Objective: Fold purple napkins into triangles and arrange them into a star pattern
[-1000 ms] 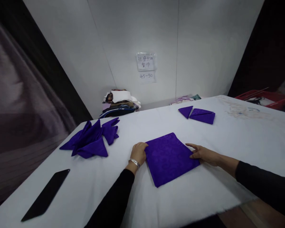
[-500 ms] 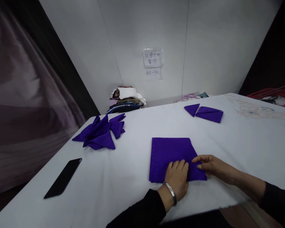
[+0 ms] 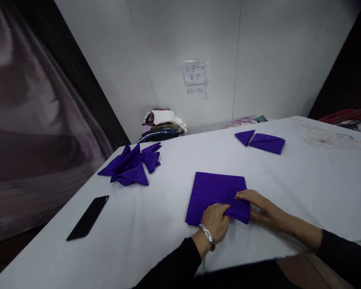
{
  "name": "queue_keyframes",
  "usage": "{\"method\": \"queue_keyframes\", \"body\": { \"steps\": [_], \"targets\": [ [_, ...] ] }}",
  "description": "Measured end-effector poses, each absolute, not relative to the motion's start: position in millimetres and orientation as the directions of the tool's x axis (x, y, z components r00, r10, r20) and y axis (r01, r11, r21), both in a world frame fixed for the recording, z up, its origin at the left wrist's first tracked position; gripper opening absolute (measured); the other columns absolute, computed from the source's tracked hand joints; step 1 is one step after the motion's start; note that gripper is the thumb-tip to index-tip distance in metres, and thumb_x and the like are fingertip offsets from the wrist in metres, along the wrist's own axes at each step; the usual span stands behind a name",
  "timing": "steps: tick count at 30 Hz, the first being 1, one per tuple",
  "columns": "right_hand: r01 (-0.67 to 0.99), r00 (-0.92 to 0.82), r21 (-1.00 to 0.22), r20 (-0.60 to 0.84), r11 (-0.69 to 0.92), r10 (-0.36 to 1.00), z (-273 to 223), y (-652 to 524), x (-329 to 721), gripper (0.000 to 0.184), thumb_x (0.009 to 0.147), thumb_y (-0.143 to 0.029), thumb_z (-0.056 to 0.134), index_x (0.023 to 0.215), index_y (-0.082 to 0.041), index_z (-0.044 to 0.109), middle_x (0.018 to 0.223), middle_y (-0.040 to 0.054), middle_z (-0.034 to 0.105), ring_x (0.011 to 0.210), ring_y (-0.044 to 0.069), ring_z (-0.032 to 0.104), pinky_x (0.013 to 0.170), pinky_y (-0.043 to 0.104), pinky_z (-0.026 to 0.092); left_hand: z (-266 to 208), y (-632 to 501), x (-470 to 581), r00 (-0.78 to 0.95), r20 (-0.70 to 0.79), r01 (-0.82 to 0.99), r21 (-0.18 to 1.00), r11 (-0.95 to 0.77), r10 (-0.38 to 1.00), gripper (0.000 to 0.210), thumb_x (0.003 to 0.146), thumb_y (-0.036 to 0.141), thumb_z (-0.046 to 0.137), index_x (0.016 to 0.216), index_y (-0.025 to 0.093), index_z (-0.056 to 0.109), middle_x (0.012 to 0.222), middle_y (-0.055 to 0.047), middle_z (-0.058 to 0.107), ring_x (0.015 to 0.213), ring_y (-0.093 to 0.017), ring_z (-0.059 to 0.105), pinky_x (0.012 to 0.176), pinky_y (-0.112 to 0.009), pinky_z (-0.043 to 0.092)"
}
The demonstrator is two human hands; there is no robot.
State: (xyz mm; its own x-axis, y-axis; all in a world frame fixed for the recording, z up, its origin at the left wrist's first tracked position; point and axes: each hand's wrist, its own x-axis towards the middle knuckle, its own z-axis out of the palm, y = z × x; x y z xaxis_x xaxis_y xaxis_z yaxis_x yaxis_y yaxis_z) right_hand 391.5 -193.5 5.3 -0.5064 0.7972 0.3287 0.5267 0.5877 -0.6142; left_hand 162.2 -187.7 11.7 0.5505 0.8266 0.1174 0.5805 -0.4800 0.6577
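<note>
A purple cloth napkin (image 3: 215, 186), folded to a rough square, lies flat in front of me on the white-covered table. My left hand (image 3: 215, 220), a silver bangle on its wrist, is closed at the napkin's near edge with its index finger along the cloth; its thumb is mostly hidden. At the right edge, my right hand (image 3: 261, 206) has its fingers on top of the napkin and its thumb low beside the edge, gripping the cloth there. The near right part of the napkin is slightly raised between both hands.
Folded purple napkins (image 3: 129, 164) stand in pointed shapes at the left; flat folded purple pieces (image 3: 267, 143) lie far right. A black phone-like slab (image 3: 88, 218) rests near the left edge. Behind the table are stacked clothes (image 3: 162, 126) and a wall sign (image 3: 195, 73).
The napkin's slanted right corner has been drawn in, so its right side is now nearly straight. Both hands have moved slightly left, and the napkin has turned a little.
</note>
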Motion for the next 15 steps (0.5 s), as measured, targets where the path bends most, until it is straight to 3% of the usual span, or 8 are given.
{"method": "queue_keyframes", "body": {
  "steps": [2,4,7,10,15],
  "targets": [
    [0.468,-0.466,-0.727,0.280,0.503,0.839,8.9,-178.5,381.8,0.027,0.084,-0.030,0.049,0.109,-0.022,0.059,0.100,0.0072,0.064,0.096,0.021,0.056,0.086,0.038,0.044,14.5,-186.5,161.6,0.531,0.087,0.600,0.663,-0.447,0.843,0.031,0.081,0.023,0.039,0.097,0.022,0.066,0.094,-0.004,0.069,0.087,-0.019,0.061,0.079,-0.030,0.044],
    [0.397,-0.457,-0.842,0.164,0.365,0.874,16.9,-159.1,372.5,0.021,0.082,-0.036,0.052,0.093,-0.021,0.063,0.085,0.0035,0.065,0.079,0.018,0.058,0.073,0.032,0.047,17.3,-184.9,158.4,0.478,0.047,0.646,0.658,-0.387,0.877,0.034,0.086,0.034,0.036,0.088,0.020,0.067,0.078,-0.004,0.069,0.073,-0.019,0.061,0.068,-0.029,0.044],
    [0.299,-0.475,-0.942,-0.007,0.153,0.880,26.7,-124.0,359.1,0.025,0.074,-0.043,0.061,0.080,-0.018,0.062,0.072,-0.0005,0.063,0.064,0.013,0.055,0.061,0.027,0.045,19.5,-181.7,145.5,0.355,0.017,0.700,0.658,-0.278,0.935,0.040,0.083,0.046,0.043,0.104,0.017,0.061,0.067,-0.002,0.064,0.061,-0.018,0.058,0.059,-0.028,0.042],
    [0.290,-0.474,-0.957,-0.131,0.014,0.871,27.3,-89.3,344.9,0.028,0.068,-0.043,0.065,0.076,-0.017,0.059,0.063,-0.0026,0.060,0.054,0.011,0.052,0.054,0.024,0.043,19.1,-180.1,124.1,0.253,-0.013,0.739,0.648,-0.184,0.967,0.062,0.077,0.046,0.051,0.130,0.014,0.041,0.071,-0.002,0.064,0.068,-0.020,0.059,0.063,-0.029,0.043],
    [0.429,-0.458,-0.903,-0.186,0.032,0.869,21.3,-50.0,320.8,0.021,0.065,-0.035,0.062,0.076,-0.016,0.061,0.062,-0.0013,0.060,0.052,0.011,0.051,0.052,0.024,0.042,15.5,-188.6,89.1,0.144,0.003,0.815,0.566,-0.121,0.990,0.064,0.078,0.039,0.050,0.134,0.016,0.033,0.081,-0.001,0.064,0.075,-0.020,0.058,0.071,-0.032,0.044]
  ]
}}
